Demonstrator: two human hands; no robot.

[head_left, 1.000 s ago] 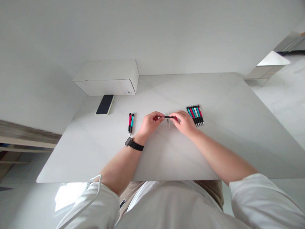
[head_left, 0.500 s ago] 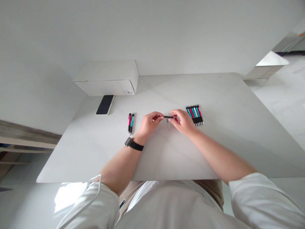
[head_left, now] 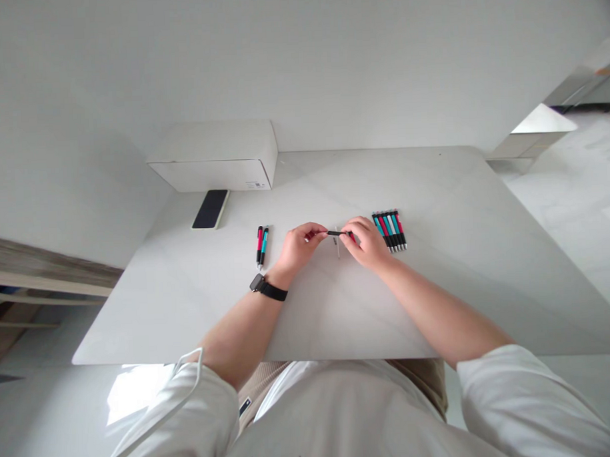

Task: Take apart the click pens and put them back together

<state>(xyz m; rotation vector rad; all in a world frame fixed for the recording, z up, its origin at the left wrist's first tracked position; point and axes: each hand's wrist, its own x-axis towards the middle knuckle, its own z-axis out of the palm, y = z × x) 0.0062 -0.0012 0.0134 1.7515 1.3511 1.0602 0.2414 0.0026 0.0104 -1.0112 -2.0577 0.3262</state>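
Over the middle of the table, a pen [head_left: 335, 233] with a black grip section lies level between my two hands. My left hand [head_left: 299, 247] pinches its left end with thumb and fingertips. Closed on its other end is my right hand [head_left: 369, 245], and a bit of red shows between those fingers. Below the pen, a thin pale rod like a pen refill [head_left: 338, 249] lies on the table, with a small dark piece beside it that is too small to name.
Left of my hands lie a red pen [head_left: 259, 243] and a teal pen [head_left: 264, 246]. A row of several pens [head_left: 390, 231] is close to my right hand. Farther back are a phone [head_left: 211, 209] and a white box [head_left: 213, 172] on the white table [head_left: 438, 304].
My right fingers have closed in on the pen's right end, shifting slightly left and covering more of it. My left hand has hardly moved.
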